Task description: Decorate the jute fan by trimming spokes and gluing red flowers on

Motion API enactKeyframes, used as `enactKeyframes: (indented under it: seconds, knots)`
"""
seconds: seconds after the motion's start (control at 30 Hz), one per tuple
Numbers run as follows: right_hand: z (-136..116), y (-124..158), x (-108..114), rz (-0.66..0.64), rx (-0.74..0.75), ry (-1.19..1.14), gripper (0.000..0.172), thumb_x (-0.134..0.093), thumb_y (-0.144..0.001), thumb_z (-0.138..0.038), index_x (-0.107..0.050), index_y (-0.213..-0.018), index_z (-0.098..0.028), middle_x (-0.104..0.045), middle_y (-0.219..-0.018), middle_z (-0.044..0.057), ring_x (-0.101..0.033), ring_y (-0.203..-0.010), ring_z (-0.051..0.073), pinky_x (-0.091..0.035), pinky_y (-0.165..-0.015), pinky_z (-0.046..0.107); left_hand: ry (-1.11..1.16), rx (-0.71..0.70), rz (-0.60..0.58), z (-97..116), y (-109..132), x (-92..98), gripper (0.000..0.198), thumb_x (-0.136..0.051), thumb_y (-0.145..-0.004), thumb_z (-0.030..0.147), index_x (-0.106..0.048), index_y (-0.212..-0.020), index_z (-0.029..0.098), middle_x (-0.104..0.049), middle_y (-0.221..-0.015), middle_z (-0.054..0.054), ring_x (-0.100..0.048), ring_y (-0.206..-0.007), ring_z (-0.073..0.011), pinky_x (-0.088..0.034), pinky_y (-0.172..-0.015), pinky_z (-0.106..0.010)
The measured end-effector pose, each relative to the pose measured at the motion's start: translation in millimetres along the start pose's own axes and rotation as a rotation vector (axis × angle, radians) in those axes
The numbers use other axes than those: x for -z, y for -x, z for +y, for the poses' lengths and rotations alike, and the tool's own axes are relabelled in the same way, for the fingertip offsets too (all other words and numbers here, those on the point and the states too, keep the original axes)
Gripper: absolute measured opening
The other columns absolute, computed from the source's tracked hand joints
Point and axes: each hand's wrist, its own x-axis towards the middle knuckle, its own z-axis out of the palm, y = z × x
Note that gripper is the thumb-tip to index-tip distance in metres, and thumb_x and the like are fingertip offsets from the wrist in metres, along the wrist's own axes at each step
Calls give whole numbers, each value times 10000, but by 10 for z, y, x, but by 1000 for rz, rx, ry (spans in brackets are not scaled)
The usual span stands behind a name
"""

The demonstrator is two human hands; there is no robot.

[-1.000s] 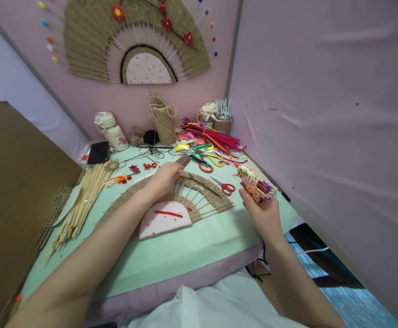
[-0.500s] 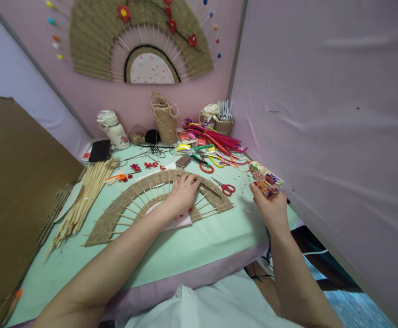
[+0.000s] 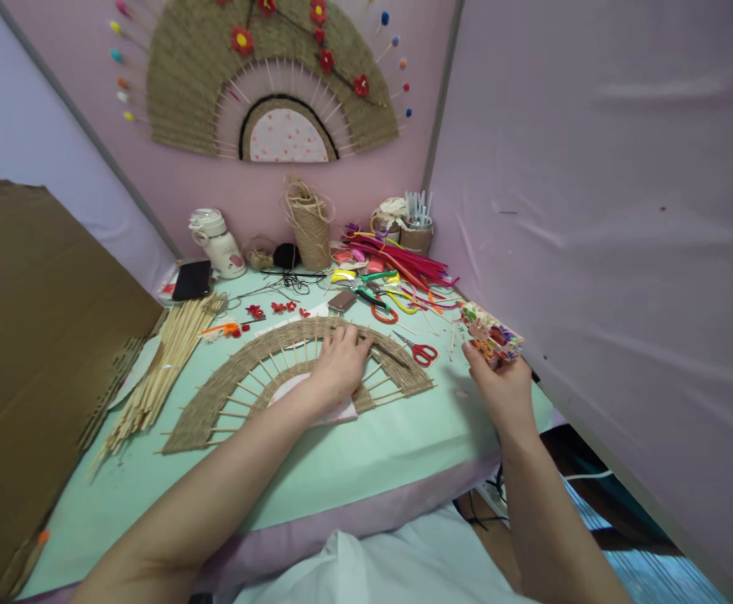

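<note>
One woven fan (image 3: 278, 336) lies crosswise, arching away.

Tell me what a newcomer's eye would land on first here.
Probably the wall fan with its red flowers, on the pink wall behind the table. Next, the woven fan lying under the left hand, then the floral-patterned object in the right hand.

We've got a bare left hand (image 3: 342, 362) and a bare right hand (image 3: 506, 393), both slim, and we follow smooth forearms (image 3: 234, 482) back from them, uncovered too, the left one bare to its creased elbow! Below, we spot a pale garment (image 3: 392, 566), near white, cool-tinted, loose, softly wrinkled, one fold standing proud.
</note>
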Motion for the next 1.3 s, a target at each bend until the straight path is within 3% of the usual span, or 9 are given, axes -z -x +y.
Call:
enactKeyframes:
  seconds: [0.73, 0.83, 1.0, 1.13, 1.3]
  knots:
    - [-55, -27, 6, 9, 23, 45, 320, -654, -735, -411, -663, -890, -131, -622, -697, 33, -565, -662, 188, -467, -625, 308, 24, 10, -24, 28, 36, 57, 494, -330, -907, 152, -455, -1372, 262, -482, -1093, -124, -418, -1033, -271, -385, -848, -411]
    - [-54, -27, 9, 3, 32, 43, 307, -647, -745, -408, -666, -882, -134, -622, -688, 32, -575, -682, 197, -472, -637, 309, 90, 12, 58, -50, 7, 72, 478, -334, -918, 176, -453, -1378, 226, -478, -1089, -125, -406, -1029, -271, -379, -849, -409]
    - [-15, -40, 6, 1, 21, 62, 343, -650, -741, -423, -671, -911, -126, -645, -732, 49, -583, -693, 200, -474, -640, 313, 119, 111, 161, -291, -70, 125, 422, -346, -905, 155, -623, -1211, 245, -475, -1028, -111, -394, -1006, -272, -367, -843, -409]
    - [7, -42, -2, -9, 7, 41, 402, -659, -734, -444, -671, -960, -112, -664, -766, 60, -572, -666, 187, -463, -579, 295, 114, 169, 163, -439, -109, 122, 417, -361, -905, 164, -673, -1149, 297, -464, -995, -103, -394, -977, -272, -363, -816, -403]
    - [-60, -21, -11, -11, -47, 35, 439, -657, -719, -454, -671, -991, -109, -680, -787, 66, -574, -629, 183, -453, -511, 280, 82, 156, 98, -458, -113, 101, 401, -382, -911, 190, -685, -1131, 332, -457, -1006, -97, -378, -994, -271, -344, -836, -404]
